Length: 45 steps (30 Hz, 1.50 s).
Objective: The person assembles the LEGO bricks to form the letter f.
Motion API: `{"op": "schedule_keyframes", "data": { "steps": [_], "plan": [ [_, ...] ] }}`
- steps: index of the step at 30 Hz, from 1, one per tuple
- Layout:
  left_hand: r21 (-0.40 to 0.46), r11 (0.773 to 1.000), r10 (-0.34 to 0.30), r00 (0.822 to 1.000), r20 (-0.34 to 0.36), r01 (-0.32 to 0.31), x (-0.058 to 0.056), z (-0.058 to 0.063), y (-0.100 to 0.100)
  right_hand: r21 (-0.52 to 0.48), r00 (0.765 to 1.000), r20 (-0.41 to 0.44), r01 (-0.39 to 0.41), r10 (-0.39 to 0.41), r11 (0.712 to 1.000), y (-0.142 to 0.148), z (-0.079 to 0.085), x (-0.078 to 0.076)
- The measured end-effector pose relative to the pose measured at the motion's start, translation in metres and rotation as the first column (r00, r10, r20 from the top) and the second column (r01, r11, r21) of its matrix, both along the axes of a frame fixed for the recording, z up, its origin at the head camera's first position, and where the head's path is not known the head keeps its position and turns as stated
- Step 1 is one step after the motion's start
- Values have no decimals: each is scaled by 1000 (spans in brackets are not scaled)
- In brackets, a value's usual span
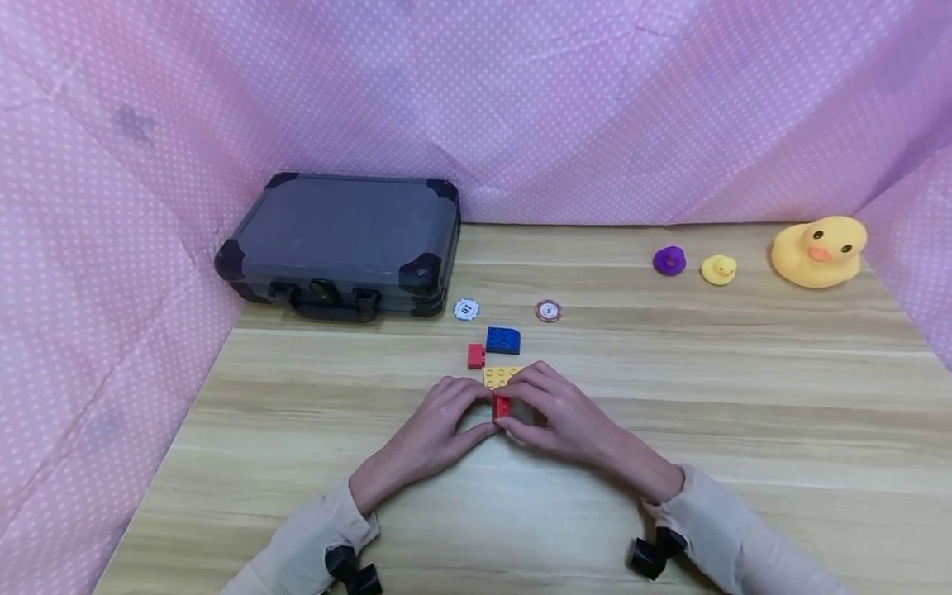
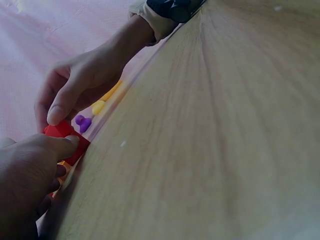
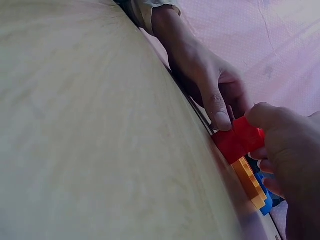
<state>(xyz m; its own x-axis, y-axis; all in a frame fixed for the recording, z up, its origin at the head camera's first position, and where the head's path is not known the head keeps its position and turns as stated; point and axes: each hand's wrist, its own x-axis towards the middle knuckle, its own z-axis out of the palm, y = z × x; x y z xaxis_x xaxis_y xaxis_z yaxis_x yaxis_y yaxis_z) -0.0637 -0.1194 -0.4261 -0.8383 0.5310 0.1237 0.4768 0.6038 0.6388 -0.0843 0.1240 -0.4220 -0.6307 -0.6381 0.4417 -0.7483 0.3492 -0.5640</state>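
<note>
At the middle of the table, my left hand (image 1: 443, 421) and right hand (image 1: 567, 420) meet over red toy building bricks (image 1: 502, 406). In the right wrist view, the left thumb and fingers pinch a lower red brick (image 3: 231, 145) close to the tabletop. My right thumb and fingers pinch the upper red part (image 3: 248, 132), just above it; whether the two are locked together I cannot tell. Beyond the fingers lies a yellow-orange studded brick (image 1: 500, 376), partly covered by the right hand. Farther back are another red brick (image 1: 475, 356) and a blue brick (image 1: 503, 340).
A grey case (image 1: 335, 223) with black corners lies at the back left. Two poker chips, one blue-white (image 1: 466, 310) and one red-white (image 1: 548, 311), lie behind the bricks. A purple duck (image 1: 669, 261), a small yellow duck (image 1: 718, 269) and a big yellow duck (image 1: 818, 254) stand back right.
</note>
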Motion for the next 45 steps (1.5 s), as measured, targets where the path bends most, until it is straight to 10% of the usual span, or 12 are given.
{"op": "schedule_keyframes", "data": {
  "steps": [45],
  "plan": [
    [-19,1000,15,1000,-4,-15,0,0,3,157,993,-117,-10,28,988,-3,7,1]
  ]
}}
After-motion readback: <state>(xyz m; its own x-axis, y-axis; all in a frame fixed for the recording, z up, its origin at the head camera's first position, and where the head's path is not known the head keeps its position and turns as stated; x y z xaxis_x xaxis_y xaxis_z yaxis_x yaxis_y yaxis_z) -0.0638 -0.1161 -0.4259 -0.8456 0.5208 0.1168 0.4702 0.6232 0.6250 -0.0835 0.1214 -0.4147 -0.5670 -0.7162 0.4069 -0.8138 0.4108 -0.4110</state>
